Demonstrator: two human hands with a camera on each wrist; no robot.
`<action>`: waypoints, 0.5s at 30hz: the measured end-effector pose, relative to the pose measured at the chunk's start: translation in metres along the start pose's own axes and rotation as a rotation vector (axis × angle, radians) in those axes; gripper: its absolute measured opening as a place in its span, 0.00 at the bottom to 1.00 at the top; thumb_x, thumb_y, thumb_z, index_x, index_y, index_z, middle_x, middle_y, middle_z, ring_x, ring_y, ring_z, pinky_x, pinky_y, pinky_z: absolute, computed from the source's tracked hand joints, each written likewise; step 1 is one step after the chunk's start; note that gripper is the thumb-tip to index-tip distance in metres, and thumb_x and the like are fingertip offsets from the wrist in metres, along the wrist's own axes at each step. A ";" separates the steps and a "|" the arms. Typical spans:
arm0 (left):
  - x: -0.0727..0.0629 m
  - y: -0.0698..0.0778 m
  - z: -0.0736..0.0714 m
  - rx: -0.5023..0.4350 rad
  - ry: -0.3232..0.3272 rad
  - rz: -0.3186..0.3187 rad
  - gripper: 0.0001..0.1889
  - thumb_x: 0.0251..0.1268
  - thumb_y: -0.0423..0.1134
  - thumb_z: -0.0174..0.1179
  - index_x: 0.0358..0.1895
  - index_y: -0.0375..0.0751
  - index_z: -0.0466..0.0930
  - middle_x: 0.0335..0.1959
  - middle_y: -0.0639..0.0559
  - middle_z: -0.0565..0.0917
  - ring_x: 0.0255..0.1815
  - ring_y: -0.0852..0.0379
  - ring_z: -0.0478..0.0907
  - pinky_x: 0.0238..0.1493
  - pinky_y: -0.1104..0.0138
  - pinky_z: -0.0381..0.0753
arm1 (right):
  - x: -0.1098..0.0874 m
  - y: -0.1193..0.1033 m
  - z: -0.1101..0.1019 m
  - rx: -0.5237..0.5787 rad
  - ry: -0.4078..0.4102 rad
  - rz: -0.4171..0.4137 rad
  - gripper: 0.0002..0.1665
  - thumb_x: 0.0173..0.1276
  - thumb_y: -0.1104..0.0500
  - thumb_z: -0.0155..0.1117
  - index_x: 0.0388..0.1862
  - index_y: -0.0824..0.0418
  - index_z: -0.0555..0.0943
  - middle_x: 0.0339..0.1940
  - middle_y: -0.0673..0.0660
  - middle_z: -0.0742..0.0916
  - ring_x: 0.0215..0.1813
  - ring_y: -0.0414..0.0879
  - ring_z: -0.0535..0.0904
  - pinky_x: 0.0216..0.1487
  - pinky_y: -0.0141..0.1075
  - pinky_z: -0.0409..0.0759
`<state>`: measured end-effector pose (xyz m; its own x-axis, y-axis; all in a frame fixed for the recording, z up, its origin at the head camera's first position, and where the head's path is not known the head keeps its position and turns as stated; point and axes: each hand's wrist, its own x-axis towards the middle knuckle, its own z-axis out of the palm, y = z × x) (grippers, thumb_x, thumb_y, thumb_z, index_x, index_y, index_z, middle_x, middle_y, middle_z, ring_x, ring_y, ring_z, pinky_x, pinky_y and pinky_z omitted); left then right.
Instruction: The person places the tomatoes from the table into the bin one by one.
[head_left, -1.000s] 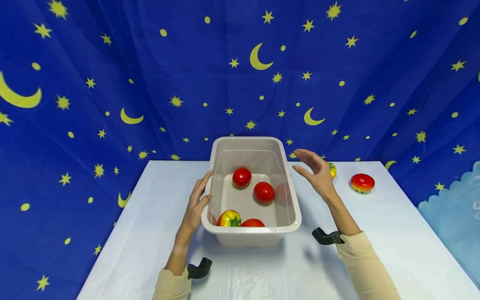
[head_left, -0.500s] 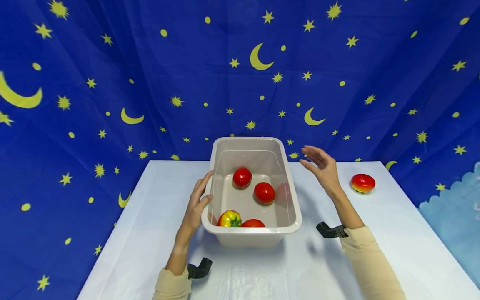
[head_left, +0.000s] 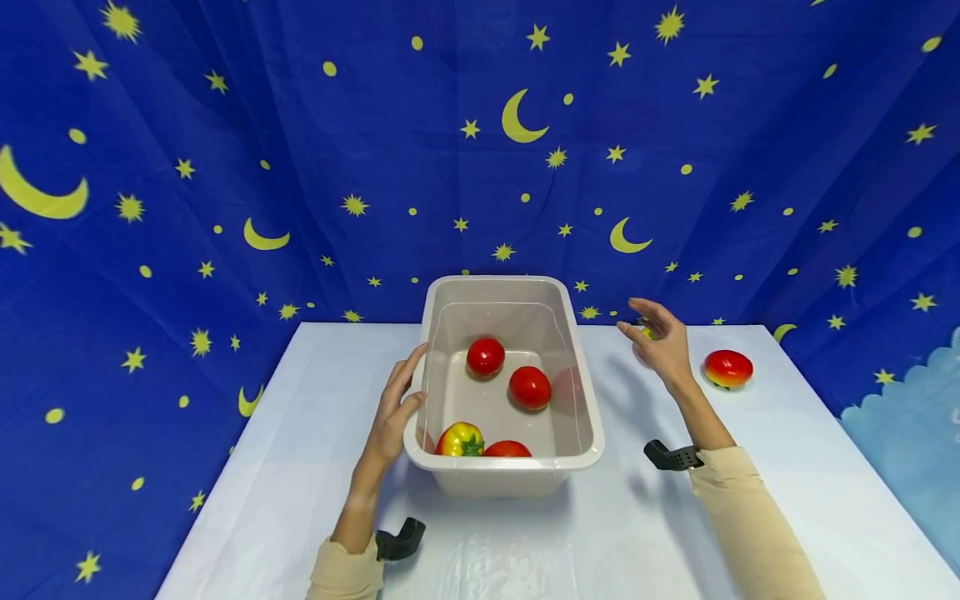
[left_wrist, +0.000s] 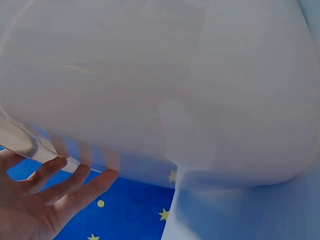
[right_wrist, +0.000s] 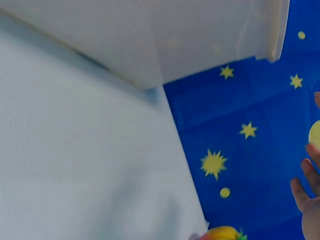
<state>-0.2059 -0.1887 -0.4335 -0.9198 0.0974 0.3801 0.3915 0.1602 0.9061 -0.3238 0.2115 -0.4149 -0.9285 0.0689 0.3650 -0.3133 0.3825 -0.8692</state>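
My left hand [head_left: 392, 410] is at the left side of a light grey plastic bin [head_left: 497, 478], fingertips against its outer wall and thumb at the rim. In the left wrist view, the left fingers [left_wrist: 75, 185] are spread and fairly straight. Inside the bin lie two red tomatoes [head_left: 485, 357], a yellow-red bell pepper [head_left: 461, 438] and another red item [head_left: 507, 448] partly hidden by the near rim. My right hand [head_left: 663, 346] hovers right of the bin, thumb and fingers apart. Behind it shows a second yellow-red pepper [right_wrist: 222, 233], mostly hidden in the head view.
A red fruit with a yellow underside [head_left: 727, 368] lies on the white table [head_left: 337, 358], farther right than my right hand. A blue curtain [head_left: 420, 167] with yellow stars and moons hangs directly behind the table.
My right hand has moved rightward, away from the bin, to the second pepper, which now shows between its thumb and fingers. My left hand and the bin have stayed in place.
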 end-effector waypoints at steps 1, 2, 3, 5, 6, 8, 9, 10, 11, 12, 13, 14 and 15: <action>0.000 -0.001 0.000 -0.004 -0.001 0.003 0.33 0.65 0.31 0.42 0.76 0.47 0.58 0.64 0.37 0.67 0.61 0.41 0.67 0.58 0.43 0.69 | 0.003 0.007 -0.001 -0.004 0.005 0.014 0.32 0.64 0.57 0.69 0.65 0.66 0.74 0.64 0.67 0.78 0.66 0.49 0.73 0.70 0.53 0.64; 0.000 -0.001 0.001 -0.007 -0.001 0.003 0.33 0.65 0.31 0.42 0.76 0.47 0.58 0.64 0.39 0.68 0.61 0.41 0.67 0.58 0.42 0.69 | 0.005 0.013 -0.002 -0.010 0.008 0.026 0.33 0.64 0.55 0.69 0.65 0.65 0.74 0.64 0.66 0.78 0.68 0.53 0.71 0.71 0.52 0.63; 0.000 -0.002 0.001 -0.013 -0.004 0.005 0.33 0.65 0.30 0.42 0.76 0.47 0.58 0.64 0.38 0.68 0.62 0.39 0.67 0.58 0.41 0.69 | 0.006 0.015 -0.003 -0.022 0.012 0.035 0.33 0.64 0.54 0.69 0.65 0.64 0.74 0.65 0.66 0.78 0.69 0.55 0.69 0.71 0.52 0.62; 0.001 -0.002 0.002 -0.019 -0.009 0.003 0.34 0.65 0.30 0.42 0.76 0.47 0.58 0.64 0.38 0.68 0.63 0.39 0.66 0.60 0.40 0.68 | 0.007 0.020 -0.006 -0.040 0.021 0.049 0.34 0.64 0.53 0.69 0.66 0.65 0.72 0.66 0.66 0.77 0.70 0.58 0.67 0.72 0.53 0.61; 0.001 -0.002 0.002 -0.023 -0.012 -0.002 0.34 0.65 0.30 0.43 0.76 0.48 0.58 0.65 0.39 0.67 0.63 0.38 0.66 0.60 0.40 0.67 | 0.007 0.022 -0.008 -0.043 0.026 0.053 0.35 0.64 0.53 0.69 0.67 0.65 0.72 0.66 0.66 0.76 0.70 0.59 0.67 0.72 0.53 0.61; 0.000 -0.002 0.002 -0.025 -0.011 -0.010 0.34 0.64 0.30 0.43 0.76 0.49 0.58 0.65 0.39 0.67 0.64 0.36 0.65 0.62 0.39 0.65 | 0.009 0.026 -0.009 -0.057 0.032 0.059 0.35 0.65 0.54 0.68 0.68 0.65 0.71 0.67 0.66 0.76 0.70 0.59 0.67 0.72 0.53 0.61; 0.000 -0.002 0.002 -0.025 -0.009 -0.010 0.34 0.64 0.30 0.43 0.76 0.49 0.58 0.65 0.39 0.67 0.65 0.35 0.64 0.62 0.39 0.64 | 0.009 0.027 -0.009 -0.060 0.035 0.061 0.35 0.65 0.54 0.67 0.68 0.65 0.71 0.67 0.67 0.75 0.70 0.58 0.67 0.72 0.53 0.61; 0.000 -0.001 0.002 -0.023 -0.006 -0.012 0.34 0.63 0.30 0.43 0.76 0.50 0.58 0.65 0.39 0.67 0.65 0.34 0.64 0.62 0.39 0.64 | 0.009 0.029 -0.009 -0.055 0.037 0.063 0.35 0.65 0.55 0.68 0.68 0.66 0.71 0.67 0.67 0.75 0.70 0.58 0.67 0.72 0.52 0.61; 0.000 -0.001 0.001 -0.023 -0.003 -0.013 0.34 0.63 0.30 0.43 0.76 0.50 0.58 0.65 0.40 0.67 0.65 0.33 0.64 0.61 0.39 0.65 | 0.010 0.030 -0.009 -0.047 0.040 0.064 0.35 0.65 0.55 0.68 0.68 0.66 0.71 0.67 0.67 0.76 0.70 0.57 0.67 0.72 0.52 0.61; -0.001 0.000 0.001 -0.024 0.000 -0.014 0.34 0.63 0.31 0.43 0.76 0.50 0.58 0.65 0.40 0.68 0.65 0.32 0.64 0.61 0.39 0.65 | 0.010 0.031 -0.008 -0.042 0.044 0.066 0.35 0.65 0.55 0.68 0.68 0.66 0.71 0.67 0.67 0.76 0.69 0.56 0.68 0.72 0.51 0.62; -0.001 0.000 0.001 -0.023 0.003 -0.012 0.34 0.63 0.30 0.43 0.76 0.50 0.58 0.65 0.40 0.68 0.64 0.32 0.64 0.61 0.39 0.65 | 0.010 0.032 -0.008 -0.036 0.050 0.070 0.34 0.64 0.56 0.68 0.67 0.66 0.71 0.67 0.67 0.76 0.69 0.56 0.68 0.72 0.51 0.62; -0.001 0.000 0.000 -0.023 0.005 -0.011 0.34 0.63 0.30 0.43 0.76 0.50 0.58 0.65 0.40 0.68 0.64 0.32 0.64 0.60 0.39 0.66 | 0.010 0.034 -0.008 -0.025 0.058 0.072 0.34 0.64 0.56 0.69 0.67 0.66 0.72 0.66 0.67 0.76 0.69 0.56 0.68 0.71 0.50 0.63; -0.002 0.000 0.000 -0.020 0.006 -0.011 0.34 0.64 0.30 0.43 0.76 0.50 0.58 0.65 0.40 0.68 0.64 0.33 0.65 0.60 0.39 0.66 | 0.010 0.035 -0.007 -0.023 0.066 0.079 0.34 0.64 0.56 0.69 0.67 0.66 0.72 0.66 0.67 0.76 0.68 0.56 0.68 0.71 0.50 0.63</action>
<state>-0.2042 -0.1893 -0.4341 -0.9244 0.0897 0.3707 0.3803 0.1412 0.9140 -0.3421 0.2322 -0.4390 -0.9347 0.1599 0.3174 -0.2342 0.3949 -0.8884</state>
